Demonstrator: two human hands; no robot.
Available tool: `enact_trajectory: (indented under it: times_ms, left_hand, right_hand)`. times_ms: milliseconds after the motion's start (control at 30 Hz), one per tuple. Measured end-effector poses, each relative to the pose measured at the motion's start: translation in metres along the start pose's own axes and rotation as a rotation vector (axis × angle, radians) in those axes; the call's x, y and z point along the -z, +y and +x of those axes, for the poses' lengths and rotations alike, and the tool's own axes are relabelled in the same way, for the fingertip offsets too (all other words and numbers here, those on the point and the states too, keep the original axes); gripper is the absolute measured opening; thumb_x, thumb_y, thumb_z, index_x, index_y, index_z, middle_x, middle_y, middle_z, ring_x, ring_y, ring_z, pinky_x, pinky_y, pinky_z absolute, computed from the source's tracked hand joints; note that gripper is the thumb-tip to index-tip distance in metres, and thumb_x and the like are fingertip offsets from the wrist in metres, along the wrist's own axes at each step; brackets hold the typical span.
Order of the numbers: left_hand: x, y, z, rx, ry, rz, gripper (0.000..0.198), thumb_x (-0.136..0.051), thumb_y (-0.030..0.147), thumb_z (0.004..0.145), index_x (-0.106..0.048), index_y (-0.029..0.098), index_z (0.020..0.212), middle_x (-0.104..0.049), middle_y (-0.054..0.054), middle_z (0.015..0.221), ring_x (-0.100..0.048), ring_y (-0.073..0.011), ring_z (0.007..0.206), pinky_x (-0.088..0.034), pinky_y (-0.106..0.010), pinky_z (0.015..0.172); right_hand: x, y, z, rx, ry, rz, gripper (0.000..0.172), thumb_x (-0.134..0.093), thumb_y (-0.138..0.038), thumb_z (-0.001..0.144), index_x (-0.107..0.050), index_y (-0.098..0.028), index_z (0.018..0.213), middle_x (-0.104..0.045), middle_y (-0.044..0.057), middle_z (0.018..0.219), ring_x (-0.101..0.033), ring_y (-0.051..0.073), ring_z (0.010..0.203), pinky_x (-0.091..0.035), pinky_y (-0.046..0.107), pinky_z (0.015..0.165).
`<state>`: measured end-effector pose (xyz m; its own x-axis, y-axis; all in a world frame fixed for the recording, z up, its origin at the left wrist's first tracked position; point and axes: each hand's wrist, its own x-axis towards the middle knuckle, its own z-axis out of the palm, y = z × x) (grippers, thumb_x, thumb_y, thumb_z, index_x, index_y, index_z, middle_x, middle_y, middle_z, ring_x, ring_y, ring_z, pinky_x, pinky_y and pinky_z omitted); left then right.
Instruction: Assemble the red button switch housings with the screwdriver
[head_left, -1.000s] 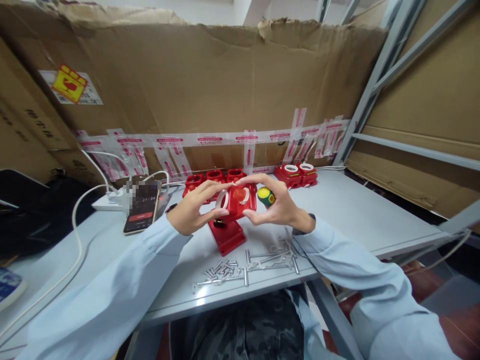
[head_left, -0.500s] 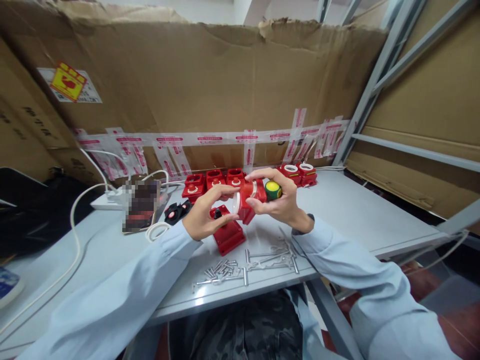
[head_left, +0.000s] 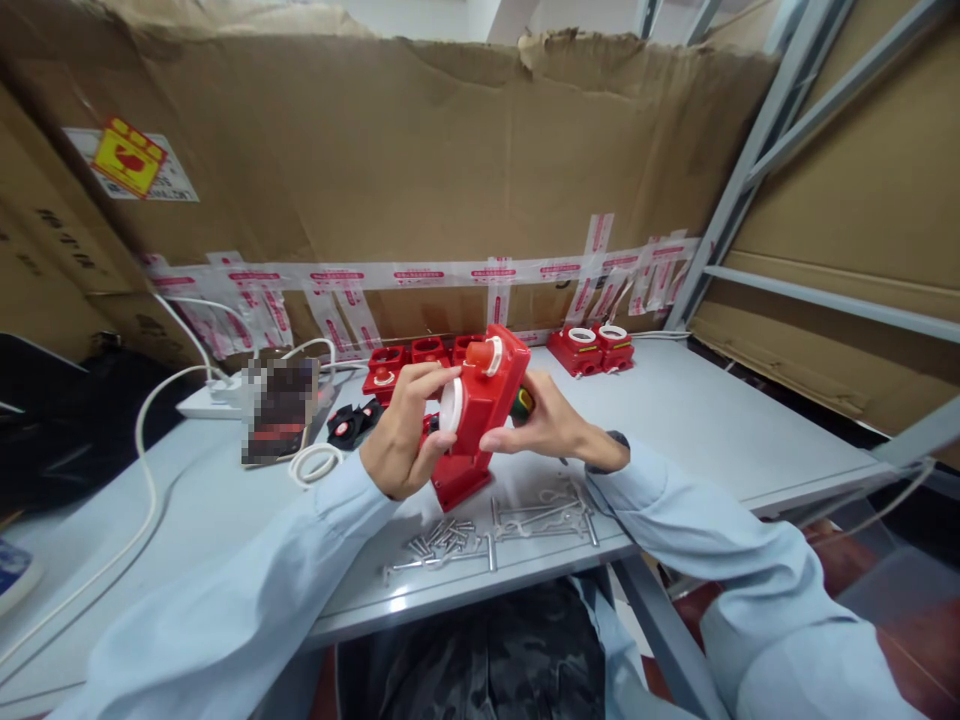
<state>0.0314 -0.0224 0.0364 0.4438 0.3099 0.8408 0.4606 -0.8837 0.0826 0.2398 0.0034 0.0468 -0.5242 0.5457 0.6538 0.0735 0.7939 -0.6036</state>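
Both hands hold a red plastic switch cover (head_left: 486, 400) with a red knob and a white ring, raised above the grey table (head_left: 675, 420). My left hand (head_left: 401, 440) pinches the cover's white ring on its left side. My right hand (head_left: 544, 425) grips the cover's right edge and also keeps a green-and-yellow screwdriver handle (head_left: 523, 402) in its palm. Under the cover a red base box (head_left: 459, 478) rests on the table. A heap of small screws (head_left: 444, 538) lies in front of it.
Several more red boxes (head_left: 409, 362) and two with white rings (head_left: 591, 347) line the cardboard wall. A phone (head_left: 279, 412), a white coiled cable (head_left: 315, 462), black-and-red parts (head_left: 351, 422) and bent wire clips (head_left: 544, 510) lie nearby. A metal shelf frame (head_left: 750, 170) rises at right.
The red cover has been turned and tipped upright, its face with knob and ring now toward me. The screwdriver handle has slipped mostly behind it. The hands shifted slightly.
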Motion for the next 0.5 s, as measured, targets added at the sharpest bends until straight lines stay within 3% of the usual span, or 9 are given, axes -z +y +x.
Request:
enact_trajectory:
  times_ms: [167, 267, 333, 400, 500]
  left_hand:
    - [-0.007, -0.002, -0.003, 0.02, 0.028, -0.042, 0.053, -0.027, 0.051, 0.097, -0.034, 0.018, 0.138, -0.045, -0.014, 0.115, -0.051, -0.0231, 0.094, -0.05, -0.036, 0.076]
    - [-0.009, 0.0, -0.001, 0.085, 0.049, -0.104, 0.05, -0.028, 0.052, 0.097, -0.038, 0.019, 0.133, -0.048, -0.011, 0.107, -0.052, -0.0204, 0.086, -0.049, -0.035, 0.075]
    - [-0.012, 0.001, 0.0, 0.226, 0.055, -0.172, 0.05, -0.029, 0.053, 0.097, -0.043, 0.017, 0.128, -0.053, -0.01, 0.101, -0.053, -0.0204, 0.084, -0.048, -0.037, 0.078]
    - [-0.013, -0.002, 0.001, 0.465, 0.017, -0.298, 0.052, -0.027, 0.056, 0.096, -0.051, 0.016, 0.12, -0.059, -0.008, 0.093, -0.056, -0.021, 0.082, -0.047, -0.037, 0.079]
    - [-0.013, -0.012, 0.002, 0.726, -0.074, -0.492, 0.057, -0.028, 0.061, 0.094, -0.063, 0.017, 0.1, -0.062, -0.004, 0.072, -0.058, -0.021, 0.069, -0.049, -0.034, 0.069]
  right_hand:
    - [-0.006, 0.0, -0.003, 0.07, 0.027, -0.133, 0.071, -0.072, -0.058, 0.067, -0.053, -0.019, 0.123, -0.062, -0.001, 0.081, -0.051, 0.01, 0.061, -0.046, 0.024, 0.056]
    - [-0.005, -0.002, -0.002, 0.21, 0.128, -0.305, 0.078, -0.073, -0.06, 0.063, -0.051, -0.016, 0.123, -0.065, 0.005, 0.092, -0.059, 0.014, 0.071, -0.052, 0.028, 0.063]
    - [-0.003, -0.002, -0.001, 0.344, 0.172, -0.461, 0.071, -0.073, -0.052, 0.07, -0.048, -0.014, 0.124, -0.064, 0.012, 0.108, -0.062, 0.021, 0.093, -0.055, 0.033, 0.076]
    - [-0.002, -0.002, -0.002, 0.445, 0.152, -0.676, 0.052, -0.065, -0.033, 0.083, -0.045, -0.017, 0.129, -0.058, 0.016, 0.125, -0.058, 0.023, 0.108, -0.056, 0.034, 0.079]
    - [-0.003, 0.002, -0.005, 0.536, 0.078, -0.973, 0.045, -0.048, -0.009, 0.089, -0.045, -0.028, 0.13, -0.053, 0.01, 0.136, -0.059, 0.019, 0.104, -0.054, 0.024, 0.057]
